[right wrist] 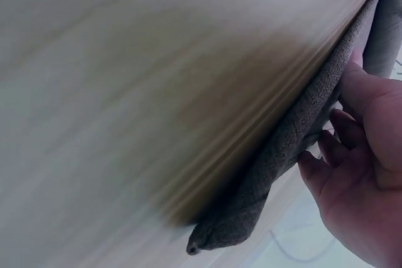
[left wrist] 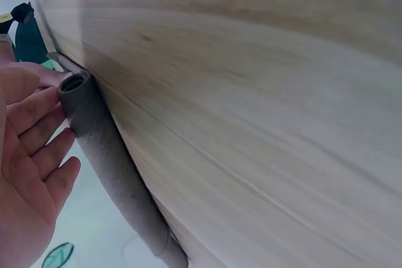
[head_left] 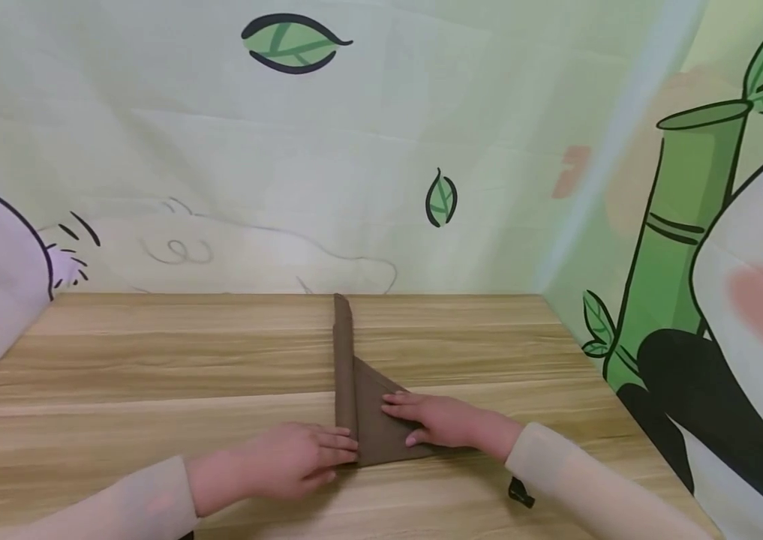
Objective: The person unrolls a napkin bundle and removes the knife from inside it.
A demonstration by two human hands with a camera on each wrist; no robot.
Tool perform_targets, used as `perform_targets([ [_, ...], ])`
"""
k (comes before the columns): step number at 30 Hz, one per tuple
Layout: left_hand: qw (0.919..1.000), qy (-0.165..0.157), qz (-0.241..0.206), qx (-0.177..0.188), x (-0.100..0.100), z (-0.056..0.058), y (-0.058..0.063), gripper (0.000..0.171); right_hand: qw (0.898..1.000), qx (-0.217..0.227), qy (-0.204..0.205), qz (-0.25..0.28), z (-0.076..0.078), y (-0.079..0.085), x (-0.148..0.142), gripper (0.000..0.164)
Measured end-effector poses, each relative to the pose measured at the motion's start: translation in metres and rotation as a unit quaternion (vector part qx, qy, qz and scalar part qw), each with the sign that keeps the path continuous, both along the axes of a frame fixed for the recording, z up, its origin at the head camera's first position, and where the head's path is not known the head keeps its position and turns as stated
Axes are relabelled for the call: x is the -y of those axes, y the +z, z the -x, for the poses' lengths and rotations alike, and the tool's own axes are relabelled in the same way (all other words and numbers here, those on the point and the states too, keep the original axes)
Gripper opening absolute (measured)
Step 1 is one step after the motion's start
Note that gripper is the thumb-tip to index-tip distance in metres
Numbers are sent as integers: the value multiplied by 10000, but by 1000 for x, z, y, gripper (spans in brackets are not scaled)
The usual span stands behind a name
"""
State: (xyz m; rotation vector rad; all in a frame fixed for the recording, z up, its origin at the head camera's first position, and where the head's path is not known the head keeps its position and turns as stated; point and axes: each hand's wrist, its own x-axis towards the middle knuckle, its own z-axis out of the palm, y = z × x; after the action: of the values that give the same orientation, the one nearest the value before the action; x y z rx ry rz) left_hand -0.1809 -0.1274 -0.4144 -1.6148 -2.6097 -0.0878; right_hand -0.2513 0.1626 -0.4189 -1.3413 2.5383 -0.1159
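A brown cloth [head_left: 374, 439] lies on the wooden table, its left side wound into a long narrow roll [head_left: 344, 367] that points away from me. To the right of the roll, the flat part tapers toward a corner under my right hand. My left hand [head_left: 296, 457] rests its outstretched fingers on the near end of the roll; the left wrist view shows the hollow spiral end of the roll [left wrist: 100, 130] by those fingertips. My right hand [head_left: 445, 420] presses the flat part with fingers spread. In the right wrist view, the cloth's edge [right wrist: 282, 136] looks thick and folded, ending in a narrow tip.
The wooden table [head_left: 151, 360] reaches back to a printed fabric backdrop [head_left: 354, 150] with leaves, bamboo and pandas. Side panels of the same print stand left and right. A small black object [head_left: 521, 493] shows beneath my right sleeve.
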Motion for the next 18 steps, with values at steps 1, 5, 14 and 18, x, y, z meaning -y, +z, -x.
perform_targets([
  [1,10000,14,-2,-53,2,0,-1,33,10000,30,-26,23,0,0,-1,60],
  [5,9998,80,-10,-198,11,-2,-6,33,9997,184,-144,121,0,0,-8,60],
  [14,9997,56,-34,-252,9,-2,1,33,9996,206,-205,-25,6,6,-5,58],
  [18,9999,94,8,-82,3,0,8,34,9995,178,-254,80,8,12,2,57],
])
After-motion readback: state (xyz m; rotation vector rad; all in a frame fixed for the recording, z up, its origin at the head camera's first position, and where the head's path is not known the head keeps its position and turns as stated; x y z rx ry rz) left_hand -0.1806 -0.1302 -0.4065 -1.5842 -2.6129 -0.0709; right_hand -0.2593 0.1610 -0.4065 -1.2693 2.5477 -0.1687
